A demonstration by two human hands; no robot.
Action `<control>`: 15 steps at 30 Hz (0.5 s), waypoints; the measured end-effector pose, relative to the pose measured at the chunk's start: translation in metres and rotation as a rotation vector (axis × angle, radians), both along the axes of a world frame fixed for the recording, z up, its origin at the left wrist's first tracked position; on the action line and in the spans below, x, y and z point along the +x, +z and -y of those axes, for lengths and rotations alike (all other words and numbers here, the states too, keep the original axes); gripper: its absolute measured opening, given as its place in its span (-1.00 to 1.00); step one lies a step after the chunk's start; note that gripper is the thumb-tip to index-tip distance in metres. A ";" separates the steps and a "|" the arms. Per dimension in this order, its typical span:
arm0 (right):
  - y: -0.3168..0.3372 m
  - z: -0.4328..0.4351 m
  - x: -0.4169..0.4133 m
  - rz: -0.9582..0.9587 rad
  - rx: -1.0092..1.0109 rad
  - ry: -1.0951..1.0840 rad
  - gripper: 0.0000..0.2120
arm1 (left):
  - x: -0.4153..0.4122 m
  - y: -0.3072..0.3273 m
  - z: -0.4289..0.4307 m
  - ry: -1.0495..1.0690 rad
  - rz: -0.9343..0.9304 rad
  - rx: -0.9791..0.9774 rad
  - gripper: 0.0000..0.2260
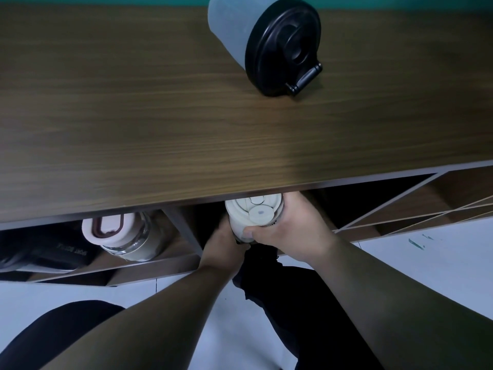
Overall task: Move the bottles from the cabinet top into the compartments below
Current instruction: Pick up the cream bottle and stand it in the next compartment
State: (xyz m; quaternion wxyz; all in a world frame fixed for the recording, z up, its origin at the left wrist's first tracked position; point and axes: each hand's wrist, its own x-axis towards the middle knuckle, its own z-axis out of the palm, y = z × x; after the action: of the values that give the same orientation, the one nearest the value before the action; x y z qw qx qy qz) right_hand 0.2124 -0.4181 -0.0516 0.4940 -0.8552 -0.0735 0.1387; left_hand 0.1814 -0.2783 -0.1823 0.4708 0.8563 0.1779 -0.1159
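A cream-lidded bottle sits just under the front edge of the wooden cabinet top, at the mouth of the middle compartment. My right hand wraps its right side and my left hand holds its lower left; its base is hidden. A grey translucent bottle with a black lid stands on the cabinet top at the back. In the left compartment stands a clear glass bottle with a pale pink lid.
A dark object with faint lettering lies in the left compartment beside the glass bottle. A divider separates the left and middle compartments. More shelf openings show at right. My dark-clad legs are over a white floor.
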 end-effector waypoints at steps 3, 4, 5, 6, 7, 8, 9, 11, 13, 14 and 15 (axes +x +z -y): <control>0.005 0.001 0.000 -0.008 -0.012 0.016 -0.40 | 0.000 0.000 -0.001 -0.003 0.006 -0.017 -0.46; 0.005 0.001 0.000 -0.010 -0.010 0.010 -0.42 | 0.000 -0.001 -0.002 -0.007 0.009 -0.025 -0.45; 0.004 0.001 -0.001 -0.014 -0.008 0.006 -0.44 | 0.000 -0.001 -0.003 -0.009 0.010 -0.028 -0.45; 0.004 0.001 -0.001 -0.021 -0.002 0.003 -0.44 | 0.000 0.000 -0.003 -0.010 0.009 -0.035 -0.44; 0.003 0.001 -0.001 -0.028 -0.004 0.000 -0.44 | -0.001 0.000 -0.003 -0.011 0.010 -0.041 -0.44; 0.002 0.001 -0.001 -0.031 0.000 -0.001 -0.43 | -0.001 0.000 -0.003 -0.017 0.016 -0.047 -0.42; 0.001 0.001 -0.001 -0.032 0.004 0.000 -0.43 | 0.000 0.001 -0.003 -0.020 0.033 -0.053 -0.41; -0.001 0.001 -0.001 -0.036 0.006 0.001 -0.40 | 0.000 0.001 -0.001 -0.021 0.048 -0.057 -0.40; -0.003 0.001 0.000 -0.053 0.018 -0.004 -0.31 | 0.000 0.002 -0.001 -0.008 0.044 -0.061 -0.42; -0.004 0.002 0.000 -0.059 0.026 0.002 -0.28 | 0.000 0.004 -0.001 -0.003 0.039 -0.065 -0.42; -0.005 0.004 0.000 -0.070 0.017 0.015 -0.26 | -0.001 0.005 -0.001 0.001 0.030 -0.070 -0.42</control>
State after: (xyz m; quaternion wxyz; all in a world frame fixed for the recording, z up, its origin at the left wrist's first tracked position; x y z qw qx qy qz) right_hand 0.2127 -0.4219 -0.0563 0.5024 -0.8451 -0.0636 0.1714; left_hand 0.1809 -0.2772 -0.1776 0.5031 0.8408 0.1672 -0.1092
